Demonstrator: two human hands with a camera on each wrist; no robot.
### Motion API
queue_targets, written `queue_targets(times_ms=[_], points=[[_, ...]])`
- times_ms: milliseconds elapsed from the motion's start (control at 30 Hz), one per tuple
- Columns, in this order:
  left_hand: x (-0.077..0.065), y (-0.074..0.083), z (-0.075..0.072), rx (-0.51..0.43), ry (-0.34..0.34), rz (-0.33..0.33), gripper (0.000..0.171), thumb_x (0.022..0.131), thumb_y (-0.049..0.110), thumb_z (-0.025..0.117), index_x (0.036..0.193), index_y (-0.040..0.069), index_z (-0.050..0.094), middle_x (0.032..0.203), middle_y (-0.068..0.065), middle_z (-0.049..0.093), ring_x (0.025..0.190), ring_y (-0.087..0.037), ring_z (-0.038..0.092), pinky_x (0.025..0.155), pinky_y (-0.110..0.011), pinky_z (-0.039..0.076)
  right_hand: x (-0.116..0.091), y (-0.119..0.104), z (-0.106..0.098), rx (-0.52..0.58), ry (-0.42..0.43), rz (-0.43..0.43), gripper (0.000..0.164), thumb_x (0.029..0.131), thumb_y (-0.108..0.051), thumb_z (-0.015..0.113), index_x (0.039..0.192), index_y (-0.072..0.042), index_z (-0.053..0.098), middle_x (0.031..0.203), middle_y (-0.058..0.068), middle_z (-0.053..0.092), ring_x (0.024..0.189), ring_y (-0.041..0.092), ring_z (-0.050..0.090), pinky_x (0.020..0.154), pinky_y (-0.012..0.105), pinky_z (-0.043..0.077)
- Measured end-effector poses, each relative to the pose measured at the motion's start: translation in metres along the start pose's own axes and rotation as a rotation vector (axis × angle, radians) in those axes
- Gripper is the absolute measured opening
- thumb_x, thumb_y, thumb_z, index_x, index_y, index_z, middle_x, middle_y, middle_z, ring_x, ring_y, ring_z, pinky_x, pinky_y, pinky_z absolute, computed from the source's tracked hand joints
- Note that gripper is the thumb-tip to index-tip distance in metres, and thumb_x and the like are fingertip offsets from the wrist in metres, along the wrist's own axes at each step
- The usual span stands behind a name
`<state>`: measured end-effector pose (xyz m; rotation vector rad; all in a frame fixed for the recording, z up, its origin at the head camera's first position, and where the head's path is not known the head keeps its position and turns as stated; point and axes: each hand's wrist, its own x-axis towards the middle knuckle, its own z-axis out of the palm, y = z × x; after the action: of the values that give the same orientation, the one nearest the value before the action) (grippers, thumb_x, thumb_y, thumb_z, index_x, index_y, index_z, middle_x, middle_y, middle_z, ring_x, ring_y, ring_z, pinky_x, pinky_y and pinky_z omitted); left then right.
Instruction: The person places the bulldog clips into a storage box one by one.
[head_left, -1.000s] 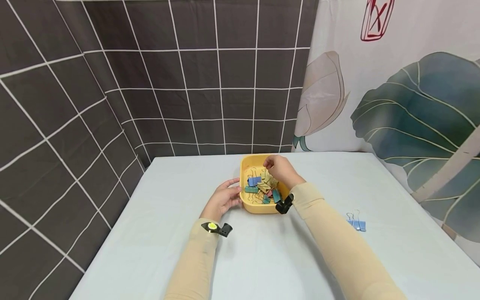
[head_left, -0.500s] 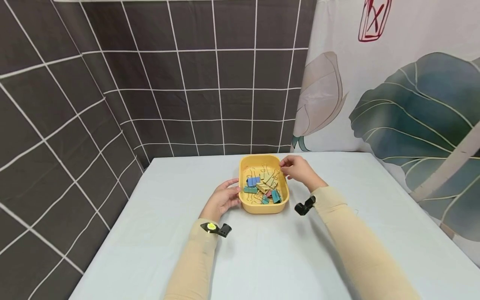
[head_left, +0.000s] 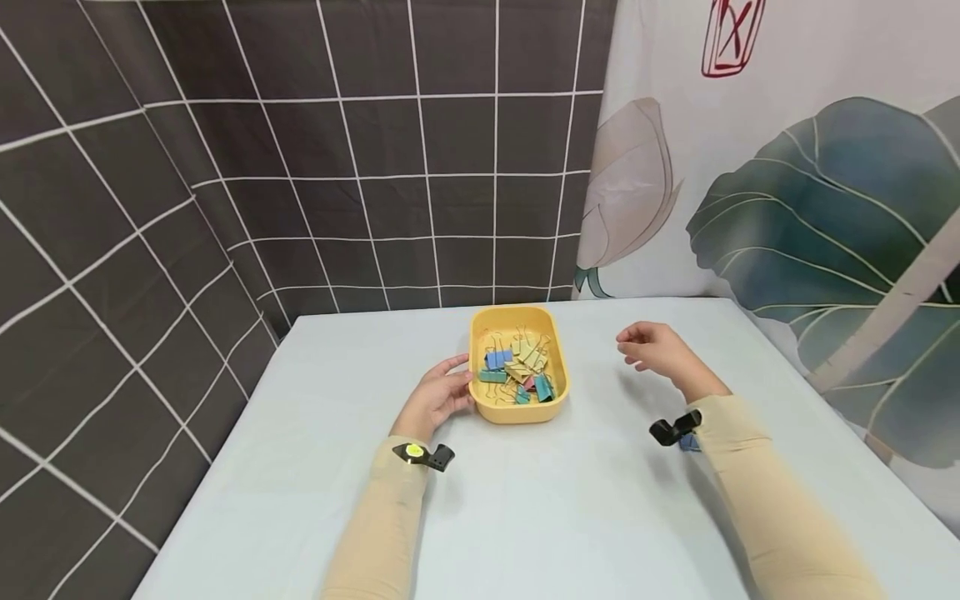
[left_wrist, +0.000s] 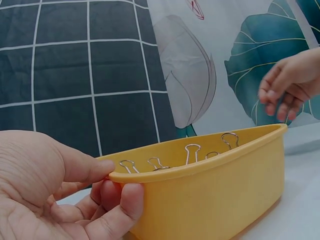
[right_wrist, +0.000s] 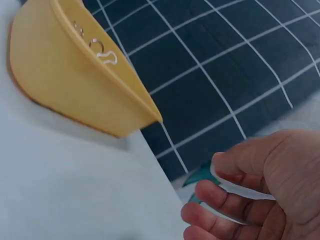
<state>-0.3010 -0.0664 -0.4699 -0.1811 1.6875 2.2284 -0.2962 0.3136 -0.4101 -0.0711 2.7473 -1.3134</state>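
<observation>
A yellow plastic bin (head_left: 517, 414) stands on the white table, holding a pile of binder clips: yellow clips (head_left: 531, 358), blue clips (head_left: 498, 359), teal clips (head_left: 543, 388) and a bit of pink. At its left side my left hand (head_left: 437, 397) pinches the rim; in the left wrist view the thumb lies at the rim's edge and the fingers curl against the outer wall. My right hand (head_left: 660, 354) hovers over the table to the right of the bin, its fingers loosely bent around nothing, as the right wrist view shows (right_wrist: 250, 190).
A blue binder clip (head_left: 689, 442) lies on the table at the right, mostly hidden behind my right wrist. The white table (head_left: 525, 517) meets a dark gridded cloth (head_left: 390, 200) at the back and left, and a leaf-printed curtain (head_left: 810, 217) at the right.
My right hand has moved from inside the bin, past its right rim, and out to the right over the table. My left hand stays at the bin's left rim.
</observation>
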Motion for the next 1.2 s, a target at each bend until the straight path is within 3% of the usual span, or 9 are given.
queue_targets(times_ms=[400,967,1200], points=[[0.000,0.001,-0.003,-0.007,0.008,-0.011,0.048,0.099,0.001,0.060,0.146,0.013,0.052,0.121,-0.020,0.062,0.086,-0.017,0.060,0.069,-0.026,0.056,-0.029,0.041,-0.022,-0.057,-0.057,0.074,0.036,0.102,-0.022,0.059,0.125,0.005,0.054,0.115,0.025,0.063,0.096,0.028,0.065,0.078,0.037,0.058],[0.001,0.001,-0.002,-0.007,-0.009,-0.012,0.050,0.099,0.002,0.059,0.148,0.011,0.049,0.125,-0.021,0.061,0.087,-0.018,0.060,0.068,-0.026,0.056,-0.060,0.084,-0.038,-0.022,-0.164,-0.024,0.034,0.100,-0.019,0.063,0.122,0.006,0.057,0.095,0.013,0.064,0.078,0.019,0.062,0.063,0.031,0.055],[0.000,0.000,-0.002,-0.004,-0.004,-0.010,0.049,0.099,0.002,0.059,0.147,0.012,0.050,0.124,-0.021,0.062,0.087,-0.018,0.061,0.069,-0.027,0.057,-0.068,0.090,-0.038,-0.003,-0.212,-0.041,0.031,0.101,-0.020,0.064,0.119,0.005,0.059,0.094,0.011,0.064,0.078,0.019,0.059,0.065,0.030,0.055]])
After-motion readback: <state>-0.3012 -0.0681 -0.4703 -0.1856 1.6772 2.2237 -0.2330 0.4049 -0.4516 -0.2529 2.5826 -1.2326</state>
